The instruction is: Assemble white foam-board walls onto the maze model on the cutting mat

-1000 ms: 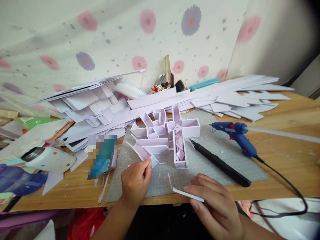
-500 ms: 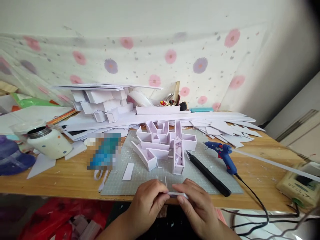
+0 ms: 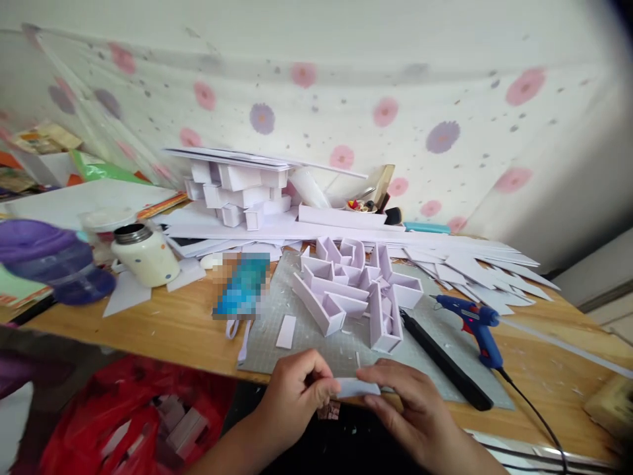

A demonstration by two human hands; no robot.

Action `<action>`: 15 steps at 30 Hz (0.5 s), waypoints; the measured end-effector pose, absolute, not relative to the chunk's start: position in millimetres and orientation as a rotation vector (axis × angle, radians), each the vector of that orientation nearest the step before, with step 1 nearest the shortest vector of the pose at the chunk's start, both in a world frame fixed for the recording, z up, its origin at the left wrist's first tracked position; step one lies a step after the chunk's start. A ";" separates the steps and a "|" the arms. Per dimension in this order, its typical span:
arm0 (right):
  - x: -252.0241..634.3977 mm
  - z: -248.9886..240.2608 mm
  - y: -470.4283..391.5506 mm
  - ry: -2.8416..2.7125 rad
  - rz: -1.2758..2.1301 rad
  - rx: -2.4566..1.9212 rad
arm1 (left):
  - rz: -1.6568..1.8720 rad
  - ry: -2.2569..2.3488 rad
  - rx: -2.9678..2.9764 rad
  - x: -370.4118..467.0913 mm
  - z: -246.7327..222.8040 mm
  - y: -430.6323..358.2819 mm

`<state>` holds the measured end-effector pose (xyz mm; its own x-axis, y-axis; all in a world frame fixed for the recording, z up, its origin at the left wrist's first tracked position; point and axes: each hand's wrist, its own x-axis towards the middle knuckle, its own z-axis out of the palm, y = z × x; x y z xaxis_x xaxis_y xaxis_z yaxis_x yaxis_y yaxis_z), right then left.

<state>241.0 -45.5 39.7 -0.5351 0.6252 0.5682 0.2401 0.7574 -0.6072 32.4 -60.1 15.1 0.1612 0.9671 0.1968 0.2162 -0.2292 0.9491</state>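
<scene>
Held one narrow white board strip (image 3: 353, 388) at the near edge of the table (image 3: 188, 333), pinched at its left end by the fingers of the left hand (image 3: 298, 389) and gripped lightly at its right end by the fingers of the right hand (image 3: 414, 404). Had one cluster of white-walled compartments (image 3: 352, 305) standing on the cutting mat (image 3: 438, 323), beyond the hands, with walls on edge and apparently joined at the corners. Judged those walls as the done portion; judged as unjoined the strip, plus one white rectangle (image 3: 286, 331) lying flat at the mat's left. Could not tell the full amount left. Counted two hands, one cluster, one mat, one black cutter (image 3: 445, 359) and one blue glue gun (image 3: 479, 330) with one glue stick (image 3: 564, 346) trailing from its rear. Counted also, farther left, one dotted bottle (image 3: 146, 256) and one purple container (image 3: 54, 264), and below, one red bag (image 3: 84, 429) of white pieces. Could not count reliably the compartments, the stacked white boxes (image 3: 242, 196) behind or the overlapping offcuts (image 3: 467, 274) at the right.
</scene>
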 end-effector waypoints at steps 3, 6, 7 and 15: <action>237.4 47.7 -40.2 -2.166 0.638 -0.618 | 1.198 1.139 1.739 23.3 16.2 -57.1; 236.0 53.7 -35.6 -2.204 0.652 -0.652 | 1.243 1.110 1.871 18.1 19.6 -52.8; 235.8 55.2 -34.2 -2.210 0.656 -0.655 | 1.251 1.115 1.910 17.2 21.1 -51.4; 232.0 62.2 -25.3 -2.318 0.582 -0.626 | 1.290 1.259 2.107 11.8 24.8 -45.7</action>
<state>232.0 -25.3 62.2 -0.6687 0.5705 0.4769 0.2775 0.7864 -0.5518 11.8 -45.7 24.8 0.1831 0.8345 0.5197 0.4991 -0.5343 0.6822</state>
